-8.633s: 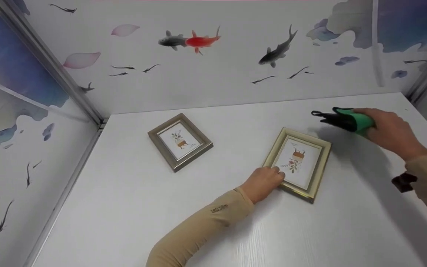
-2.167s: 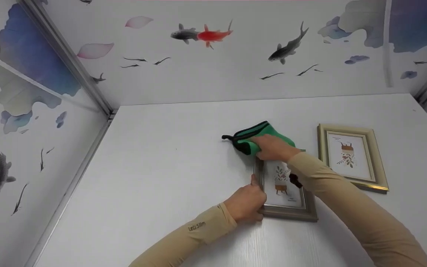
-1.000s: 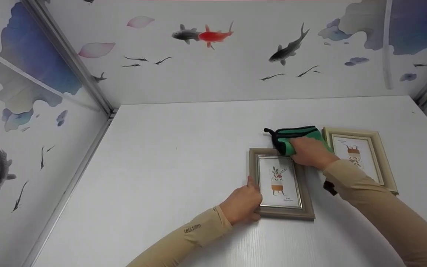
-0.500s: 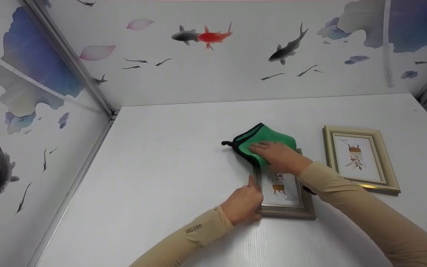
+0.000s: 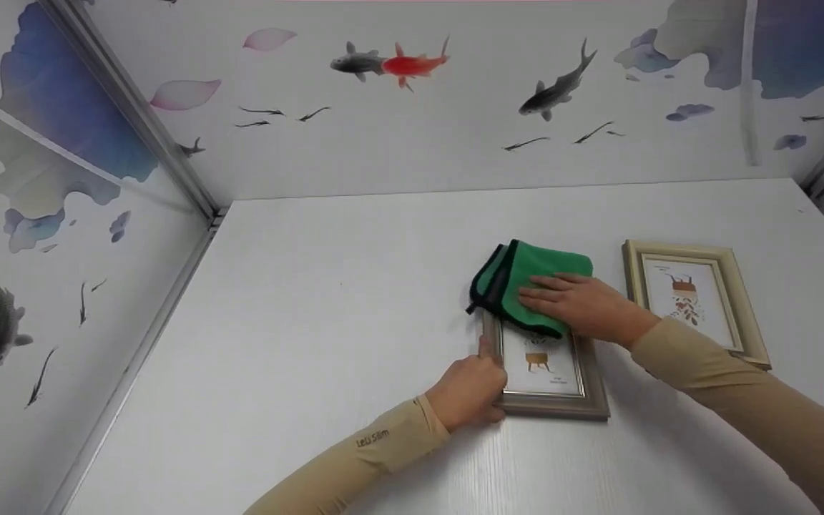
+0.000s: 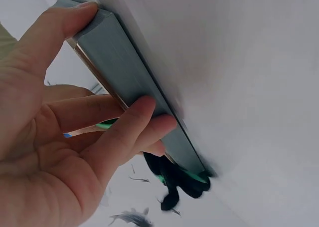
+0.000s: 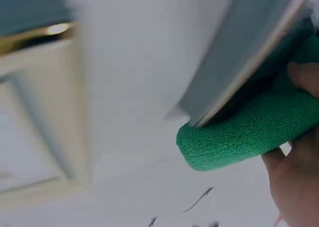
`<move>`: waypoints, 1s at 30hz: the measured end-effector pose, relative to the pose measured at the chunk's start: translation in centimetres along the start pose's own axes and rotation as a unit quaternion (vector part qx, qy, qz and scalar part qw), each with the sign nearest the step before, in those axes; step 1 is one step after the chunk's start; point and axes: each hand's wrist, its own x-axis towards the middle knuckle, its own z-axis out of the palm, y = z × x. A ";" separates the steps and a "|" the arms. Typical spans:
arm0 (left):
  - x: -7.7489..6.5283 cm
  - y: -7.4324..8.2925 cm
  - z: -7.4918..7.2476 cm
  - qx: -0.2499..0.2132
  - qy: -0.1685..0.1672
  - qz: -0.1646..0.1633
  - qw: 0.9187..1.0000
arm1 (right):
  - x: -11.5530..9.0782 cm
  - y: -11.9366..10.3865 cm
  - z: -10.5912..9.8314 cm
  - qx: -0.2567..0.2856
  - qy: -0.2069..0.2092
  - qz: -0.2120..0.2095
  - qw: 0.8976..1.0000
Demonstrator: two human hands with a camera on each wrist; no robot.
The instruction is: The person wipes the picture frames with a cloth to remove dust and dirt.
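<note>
In the head view a silver-brown picture frame (image 5: 593, 386) lies on the white table, face up, with a plant-pot print inside. My left hand (image 5: 468, 392) grips its near left corner. The left wrist view shows the thumb (image 6: 82, 18) at the corner and the fingertips (image 6: 144, 107) along the frame's side. A green cloth (image 5: 551, 263) with black edging covers the far part of the frame. My right hand (image 5: 584, 306) presses on the cloth from above, fingers stretched across it. In the right wrist view a cloth fold (image 7: 239, 137) sits between thumb and fingers, over the frame's far corner.
A gold picture frame (image 5: 749, 307) lies to the right, partly behind my right forearm. The white table (image 5: 340, 336) ends at a back wall (image 5: 455, 157) painted with fish. A side wall (image 5: 69, 286) stands at the left.
Over the longer span, the gold frame has shifted right and the silver-brown one has come under my hands. Lately the cloth and right hand swept right, left, then right again; the left hand stays put.
</note>
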 end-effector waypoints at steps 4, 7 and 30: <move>0.0 0.0 0.1 0.004 -0.008 -0.011 1.000 | -1.8 -0.8 -0.5 -0.059 -0.005 0.062 0.996; 0.0 0.0 0.1 0.006 -0.013 -0.019 1.000 | -1.9 -2.1 -0.9 -0.085 -0.015 0.123 0.989; 0.2 -0.6 0.0 -0.070 -0.011 0.025 0.997 | 5.2 -4.2 -2.4 0.234 -0.022 0.122 0.964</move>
